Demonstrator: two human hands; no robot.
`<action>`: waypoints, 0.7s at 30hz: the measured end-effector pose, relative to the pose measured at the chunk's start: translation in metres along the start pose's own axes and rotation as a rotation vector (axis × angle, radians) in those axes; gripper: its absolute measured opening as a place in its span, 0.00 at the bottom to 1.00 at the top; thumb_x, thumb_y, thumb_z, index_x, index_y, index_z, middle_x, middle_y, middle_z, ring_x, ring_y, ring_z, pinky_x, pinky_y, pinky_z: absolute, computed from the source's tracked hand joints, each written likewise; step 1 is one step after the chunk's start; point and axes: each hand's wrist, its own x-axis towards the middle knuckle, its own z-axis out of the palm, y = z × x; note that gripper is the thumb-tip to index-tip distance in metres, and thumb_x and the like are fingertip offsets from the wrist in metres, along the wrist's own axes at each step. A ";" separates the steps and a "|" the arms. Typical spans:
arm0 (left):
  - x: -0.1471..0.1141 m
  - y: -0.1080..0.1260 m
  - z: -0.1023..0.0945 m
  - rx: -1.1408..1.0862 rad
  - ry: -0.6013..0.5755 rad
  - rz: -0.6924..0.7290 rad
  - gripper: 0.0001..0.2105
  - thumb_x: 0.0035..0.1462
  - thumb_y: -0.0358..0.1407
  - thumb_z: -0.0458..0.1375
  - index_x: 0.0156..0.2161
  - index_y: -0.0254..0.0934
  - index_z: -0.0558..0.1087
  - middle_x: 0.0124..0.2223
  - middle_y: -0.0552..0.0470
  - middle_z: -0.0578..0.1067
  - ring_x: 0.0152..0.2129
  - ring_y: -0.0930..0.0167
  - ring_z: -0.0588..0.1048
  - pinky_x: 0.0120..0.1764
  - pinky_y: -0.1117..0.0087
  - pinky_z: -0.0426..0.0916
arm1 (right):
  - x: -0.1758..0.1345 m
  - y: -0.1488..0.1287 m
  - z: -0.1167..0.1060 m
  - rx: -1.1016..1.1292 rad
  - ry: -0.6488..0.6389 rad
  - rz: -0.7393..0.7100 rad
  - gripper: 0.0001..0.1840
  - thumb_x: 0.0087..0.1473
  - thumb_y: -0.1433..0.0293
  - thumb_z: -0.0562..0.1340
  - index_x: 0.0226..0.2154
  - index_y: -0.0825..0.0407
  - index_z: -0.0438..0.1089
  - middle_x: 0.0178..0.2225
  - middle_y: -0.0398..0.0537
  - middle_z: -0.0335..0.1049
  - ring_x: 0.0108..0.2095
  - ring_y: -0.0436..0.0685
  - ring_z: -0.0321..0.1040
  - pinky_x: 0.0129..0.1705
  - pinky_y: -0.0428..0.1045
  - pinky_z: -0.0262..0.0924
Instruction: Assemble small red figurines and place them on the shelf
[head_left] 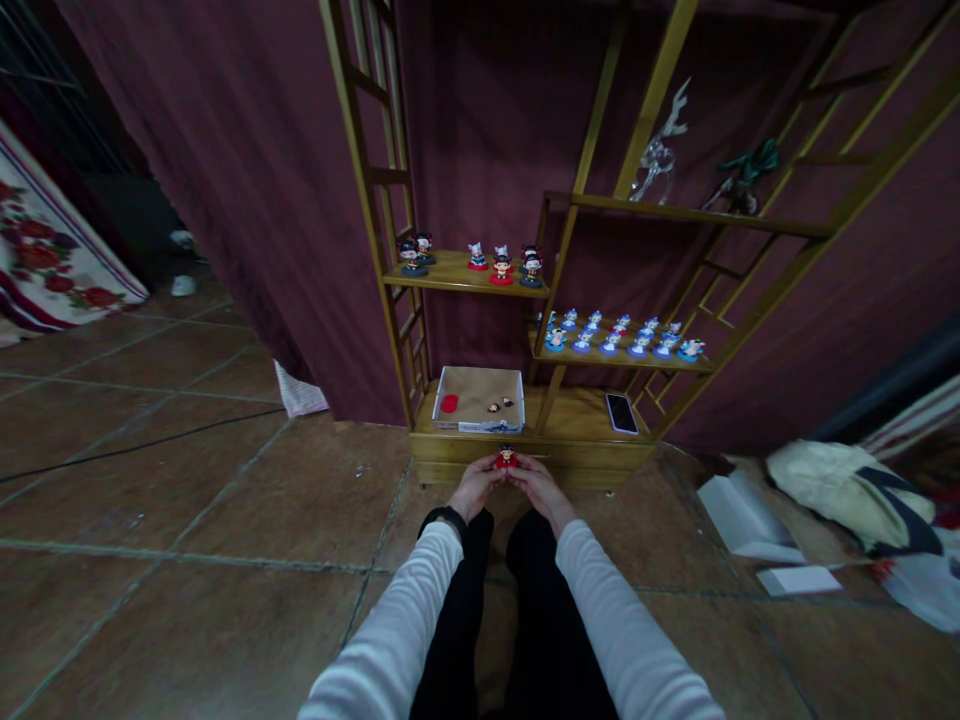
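Observation:
Between my two hands, in front of the low shelf, is a small red figurine (507, 457) with a dark-haired head. My left hand (478, 485) grips its left side, and my right hand (537, 483) grips its right side. Just beyond my hands stands a shallow open box (480, 374) on the lowest shelf. Inside the box lie a red disc (449, 403) and a couple of small dark-topped pieces (493, 408). Several dark-haired and grey figurines (501, 268) stand on red or dark bases on the upper left shelf.
Rows of small blue and white figurines (610, 343) fill the right middle shelf. A phone (622, 413) lies on the lowest shelf. Higher up stand a clear deer ornament (657, 160) and a dark green statue (746, 178). White boxes (750, 515) and a pale bag (851, 490) rest on the floor at right.

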 end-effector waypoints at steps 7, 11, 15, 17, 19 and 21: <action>0.000 0.000 0.001 0.001 -0.036 0.003 0.20 0.36 0.27 0.69 0.40 0.31 0.76 0.36 0.46 0.78 0.28 0.74 0.73 0.34 0.74 0.63 | -0.001 -0.001 0.000 -0.005 0.028 0.011 0.20 0.32 0.68 0.70 0.35 0.49 0.74 0.36 0.46 0.76 0.35 0.55 0.71 0.42 0.51 0.61; 0.000 0.000 0.001 -0.006 -0.038 -0.005 0.19 0.37 0.27 0.68 0.40 0.31 0.76 0.38 0.45 0.78 0.30 0.73 0.74 0.36 0.73 0.64 | 0.001 0.001 -0.002 -0.009 0.030 0.011 0.22 0.32 0.69 0.70 0.36 0.48 0.74 0.36 0.45 0.76 0.35 0.54 0.71 0.41 0.50 0.62; 0.002 -0.002 0.001 -0.009 -0.014 0.000 0.20 0.37 0.27 0.68 0.40 0.32 0.75 0.36 0.46 0.77 0.29 0.73 0.74 0.35 0.72 0.65 | 0.002 0.001 -0.002 -0.021 0.040 0.024 0.23 0.31 0.69 0.70 0.36 0.49 0.73 0.36 0.46 0.76 0.35 0.55 0.71 0.41 0.50 0.62; 0.002 -0.002 0.000 -0.011 0.002 0.004 0.20 0.37 0.26 0.68 0.40 0.32 0.75 0.36 0.46 0.77 0.28 0.74 0.74 0.35 0.72 0.65 | 0.002 0.000 -0.002 -0.018 0.055 0.028 0.23 0.31 0.68 0.70 0.36 0.49 0.73 0.37 0.46 0.76 0.35 0.55 0.71 0.41 0.50 0.62; 0.002 -0.003 0.000 -0.017 0.012 0.004 0.21 0.36 0.26 0.68 0.41 0.33 0.74 0.35 0.48 0.77 0.28 0.74 0.74 0.35 0.72 0.65 | 0.002 0.000 -0.002 -0.015 0.062 0.032 0.22 0.32 0.67 0.70 0.36 0.49 0.73 0.38 0.46 0.76 0.35 0.54 0.70 0.40 0.50 0.62; 0.002 -0.003 0.000 -0.023 0.012 0.004 0.22 0.36 0.25 0.68 0.41 0.33 0.73 0.34 0.48 0.77 0.28 0.74 0.74 0.35 0.73 0.65 | 0.002 0.000 -0.002 -0.009 0.059 0.033 0.21 0.33 0.67 0.69 0.36 0.49 0.72 0.38 0.46 0.75 0.35 0.54 0.70 0.40 0.50 0.62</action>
